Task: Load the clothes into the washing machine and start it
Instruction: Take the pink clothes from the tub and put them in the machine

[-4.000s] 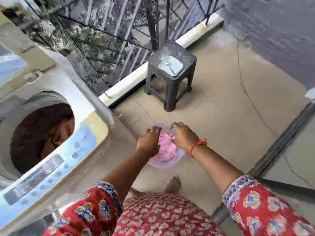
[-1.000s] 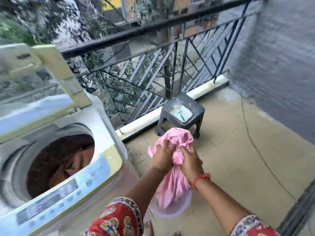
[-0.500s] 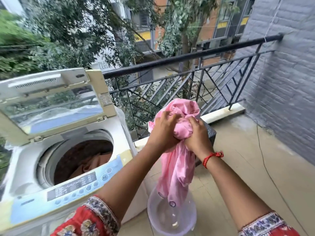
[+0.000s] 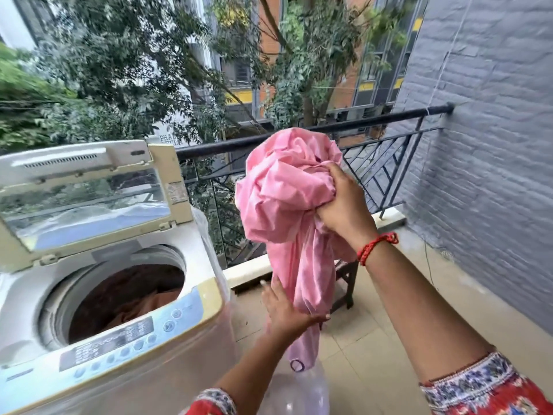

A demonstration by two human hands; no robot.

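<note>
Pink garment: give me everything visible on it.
The pink garment is plain, light pink, thin woven-looking cloth, crumpled into a bunch at the top with a long tail hanging down. The right hand grips the bunch from the right; the left hand clasps the tail lower down. Its lowest end carries a small dark ring and hangs just above a clear plastic tub. It is held in the air, to the right of the open washing machine, not touching it.
</note>
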